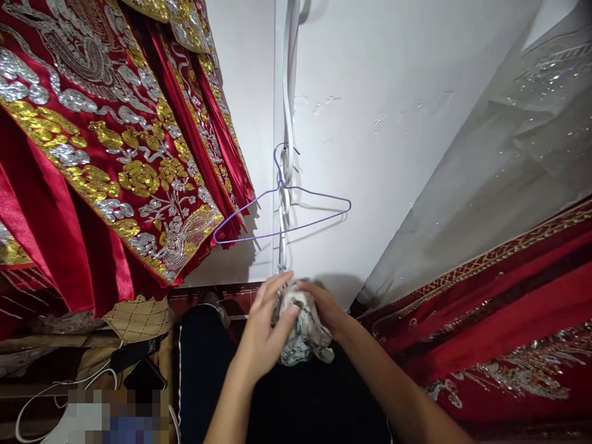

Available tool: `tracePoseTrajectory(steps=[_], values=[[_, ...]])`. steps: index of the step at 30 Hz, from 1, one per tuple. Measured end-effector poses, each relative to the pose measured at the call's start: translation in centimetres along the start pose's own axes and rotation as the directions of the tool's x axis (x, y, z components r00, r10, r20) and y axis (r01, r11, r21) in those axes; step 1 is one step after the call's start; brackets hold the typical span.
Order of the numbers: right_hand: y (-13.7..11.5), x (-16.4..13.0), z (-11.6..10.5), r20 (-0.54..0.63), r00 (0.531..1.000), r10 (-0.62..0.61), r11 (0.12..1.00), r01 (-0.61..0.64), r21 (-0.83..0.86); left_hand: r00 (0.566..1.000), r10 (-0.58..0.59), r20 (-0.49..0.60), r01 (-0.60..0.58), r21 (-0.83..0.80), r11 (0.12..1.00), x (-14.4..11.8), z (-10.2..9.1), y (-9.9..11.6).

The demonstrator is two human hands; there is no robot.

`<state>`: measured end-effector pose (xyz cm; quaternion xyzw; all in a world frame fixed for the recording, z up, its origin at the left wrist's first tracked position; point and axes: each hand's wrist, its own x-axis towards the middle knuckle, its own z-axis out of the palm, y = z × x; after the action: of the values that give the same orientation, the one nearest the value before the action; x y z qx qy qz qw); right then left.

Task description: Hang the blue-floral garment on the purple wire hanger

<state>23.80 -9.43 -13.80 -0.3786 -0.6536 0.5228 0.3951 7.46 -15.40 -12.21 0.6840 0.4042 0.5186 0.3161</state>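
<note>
Low in the middle of the head view, a bunched-up light cloth point(303, 336) with a grey-green pattern is between my two hands. My left hand point(267, 322) curls round its left side, with the thumb lying across the front of it. On the other side my right hand point(329, 309) grips the cloth from behind, and its fingertips are partly hidden by the folds. Above the hands, a thin purple clothes hanger point(283, 190) hangs bare from a hook on a white strip point(287, 111) against the wall.
Red garments with gold and silver embroidery point(134, 142) hang on the left. At right are a sheer sparkly white fabric point(490, 142) and a red beaded garment point(499, 296). A phone point(145, 379) and a white cable point(55, 383) lie lower left.
</note>
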Motion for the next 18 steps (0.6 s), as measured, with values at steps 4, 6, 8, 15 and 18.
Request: tracePoseTrajectory(steps=[4, 6, 8, 15, 18], values=[[-4.0, 1.1, -2.1, 0.569, 0.799, 0.197, 0.974, -0.223, -0.023, 0.968, -0.128, 0.217, 0.146, -0.072, 0.987, 1.7, -1.9, -3.4], [-5.9, 2.2, -3.6, 0.627, 0.752, 0.202, 0.977, -0.115, -0.178, 0.914, -0.189, 0.359, 0.204, -0.003, 0.979, 2.2, -2.2, -5.1], [-7.0, 3.9, -5.1, 0.51, 0.854, 0.099, 0.953, 0.066, -0.295, 0.889, -0.237, 0.392, 0.2, 0.133, 0.971, 2.6, -3.1, -6.5], [-2.6, 11.4, -8.6, -0.265, 0.858, -0.44, 0.819, 0.263, -0.51, 0.89, -0.399, 0.221, 0.17, 0.651, 0.74, 3.2, -11.9, -7.5], [-1.1, 12.2, -9.8, -0.168, 0.914, -0.368, 0.796, 0.216, -0.566, 0.882, -0.418, 0.218, 0.156, 0.702, 0.695, 3.2, -14.0, -7.1]])
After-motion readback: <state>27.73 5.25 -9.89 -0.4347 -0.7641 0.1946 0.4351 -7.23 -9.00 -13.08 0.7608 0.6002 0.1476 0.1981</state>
